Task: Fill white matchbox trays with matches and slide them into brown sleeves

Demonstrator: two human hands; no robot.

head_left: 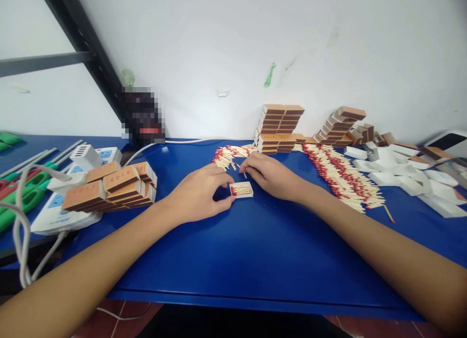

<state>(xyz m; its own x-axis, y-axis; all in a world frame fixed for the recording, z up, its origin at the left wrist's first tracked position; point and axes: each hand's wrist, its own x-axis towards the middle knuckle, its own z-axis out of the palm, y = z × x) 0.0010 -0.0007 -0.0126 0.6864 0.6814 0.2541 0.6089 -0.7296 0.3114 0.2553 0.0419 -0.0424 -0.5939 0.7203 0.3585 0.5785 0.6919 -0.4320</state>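
Note:
A small white matchbox tray [241, 189] with several red-tipped matches in it lies on the blue table. My left hand [199, 192] grips the tray's left end between thumb and fingers. Just behind the tray, my right hand [268, 172] has its fingers pinched together on a match [244, 173] near its fingertips, partly hidden. Close beyond those fingers is a loose heap of matches [224, 156]. A larger spread of matches [341, 175] lies to the right, past my right forearm.
Closed matchboxes stand in a stack [279, 124] at the wall, with a leaning stack [339, 126] beside it. White empty trays [397, 168] are piled far right. At left, more matchboxes [116, 187] rest by a power strip [60, 214], cables and green-handled tools [32, 197].

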